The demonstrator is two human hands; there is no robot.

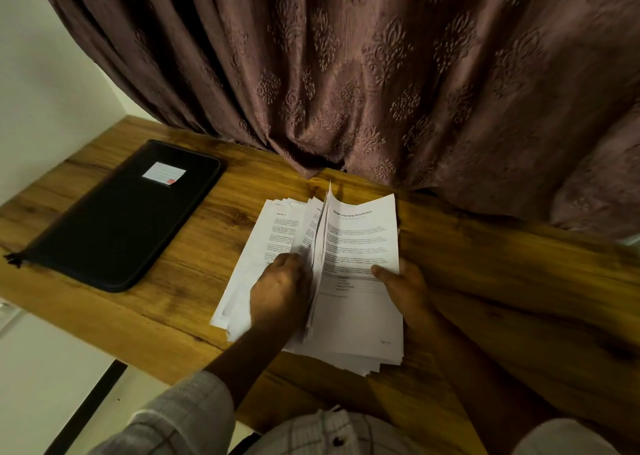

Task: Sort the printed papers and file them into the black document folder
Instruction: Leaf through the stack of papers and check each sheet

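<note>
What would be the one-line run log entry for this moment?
phase: sorting | left hand: leafing printed papers | right hand: holding stack edge | black document folder: closed, apart, on wooden desk

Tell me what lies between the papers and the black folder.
Nothing visible: bare wooden desk separates the white printed papers from the closed black zip folder to their left. Both hands, left hand and right hand, are on the papers.

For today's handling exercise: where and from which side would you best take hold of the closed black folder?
Probably the folder's near short edge, from the person's side. It lies flat and closed on the desk, that edge is closest and unobstructed, and the left hand is nearest it.
</note>
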